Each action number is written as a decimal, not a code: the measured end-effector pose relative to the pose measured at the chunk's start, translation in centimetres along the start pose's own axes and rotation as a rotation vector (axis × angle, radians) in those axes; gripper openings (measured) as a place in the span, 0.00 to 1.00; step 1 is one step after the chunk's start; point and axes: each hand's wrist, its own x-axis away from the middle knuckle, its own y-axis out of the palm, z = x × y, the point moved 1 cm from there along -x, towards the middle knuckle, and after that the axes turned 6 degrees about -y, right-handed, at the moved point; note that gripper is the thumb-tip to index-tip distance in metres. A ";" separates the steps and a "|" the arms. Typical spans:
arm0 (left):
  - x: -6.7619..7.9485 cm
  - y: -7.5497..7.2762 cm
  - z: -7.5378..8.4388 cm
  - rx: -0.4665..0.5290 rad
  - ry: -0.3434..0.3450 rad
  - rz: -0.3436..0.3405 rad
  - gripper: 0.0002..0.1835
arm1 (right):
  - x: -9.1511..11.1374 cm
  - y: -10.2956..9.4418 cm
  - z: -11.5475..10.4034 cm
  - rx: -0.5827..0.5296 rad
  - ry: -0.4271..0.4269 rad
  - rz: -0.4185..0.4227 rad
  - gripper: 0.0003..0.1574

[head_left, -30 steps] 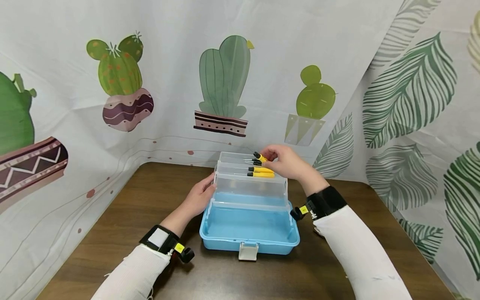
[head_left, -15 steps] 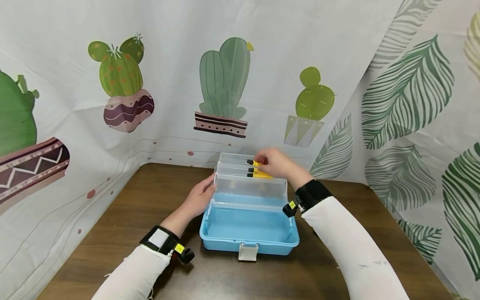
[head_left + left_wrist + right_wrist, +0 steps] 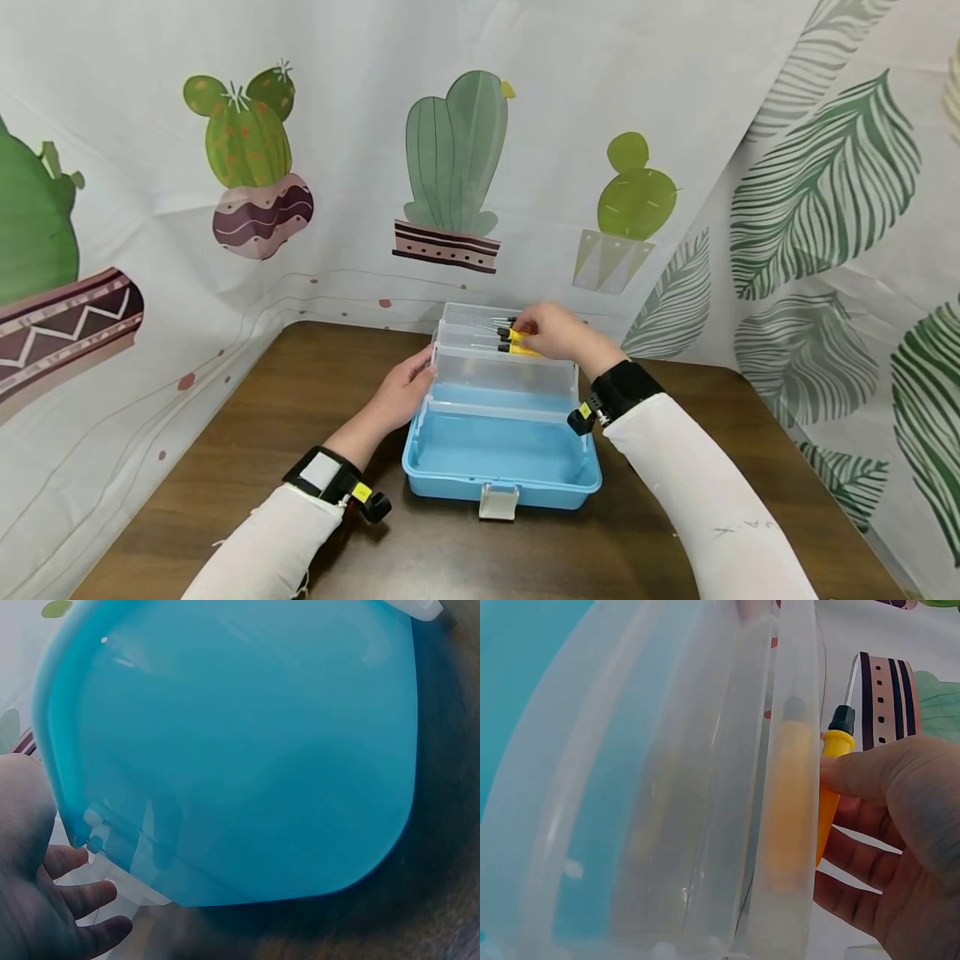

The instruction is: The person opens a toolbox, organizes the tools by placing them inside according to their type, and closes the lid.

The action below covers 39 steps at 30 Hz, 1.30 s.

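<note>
A blue toolbox point(image 3: 442, 487) stands open with its clear tiered trays point(image 3: 468, 367) raised at the back. My left hand point(image 3: 401, 392) holds the left edge of the raised trays, thumb toward the front. In the left wrist view its loosely bent fingers point(image 3: 90, 898) lie by the edge of the blue side wall. Over the upper trays, my right hand point(image 3: 558, 333) pinches a yellow-handled screwdriver point(image 3: 832, 769) with a black collar between thumb and fingers. Another yellow screwdriver point(image 3: 519, 349) lies in the tray just in front; more dark collars and thin shafts show farther back.
The toolbox sits on a brown wooden table point(image 3: 300, 417). A white latch point(image 3: 498, 502) hangs at its front. Close behind the table hangs a white curtain point(image 3: 345, 167) printed with cacti and leaves.
My right hand has moved slightly left and down, bringing the screwdriver from above the rear tray down among the other handles. My left hand keeps its hold.
</note>
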 end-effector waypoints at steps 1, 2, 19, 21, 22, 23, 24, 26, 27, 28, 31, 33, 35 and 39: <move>0.0 0.0 0.0 0.000 0.000 0.000 0.29 | 0.0 0.0 0.1 0.001 0.002 -0.001 0.15; 0.0 0.0 0.0 0.000 -0.004 0.001 0.29 | 0.0 0.0 0.1 0.002 0.004 -0.002 0.14; 0.1 0.0 0.2 0.012 0.004 -0.003 0.29 | 0.0 0.2 0.6 -0.001 0.014 -0.005 0.08; 0.1 -0.1 0.3 0.010 0.001 -0.004 0.29 | 0.0 0.2 0.7 -0.001 0.017 -0.006 0.08; 0.2 -0.1 0.3 0.011 0.000 -0.005 0.29 | 0.0 0.3 0.7 -0.002 0.021 -0.005 0.08; 0.2 0.0 0.3 0.012 -0.001 -0.006 0.29 | 0.0 0.3 0.6 -0.003 0.029 -0.005 0.08; 0.2 -0.1 0.3 0.011 -0.004 -0.006 0.29 | 0.0 0.4 0.6 -0.006 0.035 -0.005 0.08; 0.2 -0.1 0.3 0.008 -0.009 -0.006 0.29 | 0.0 0.5 0.7 -0.013 0.050 -0.002 0.08; 0.2 -0.1 0.3 0.007 -0.010 -0.006 0.29 | 0.0 0.6 0.7 -0.017 0.058 0.000 0.08; 0.2 -0.1 0.3 0.007 -0.011 -0.007 0.29 | 0.1 0.6 0.7 -0.017 0.061 0.002 0.08; 0.2 -0.1 0.3 0.002 -0.022 -0.008 0.29 | 0.1 0.7 0.8 -0.006 0.077 0.005 0.07; 0.2 -0.1 0.2 0.003 -0.024 -0.008 0.29 | 0.1 0.7 0.8 0.001 0.087 0.006 0.06; 0.1 -0.1 0.1 0.003 -0.026 -0.009 0.29 | 0.2 0.7 0.7 0.002 0.097 0.007 0.06; 0.2 0.0 0.1 0.005 -0.031 -0.009 0.29 | 0.5 0.6 0.6 -0.029 0.107 0.009 0.08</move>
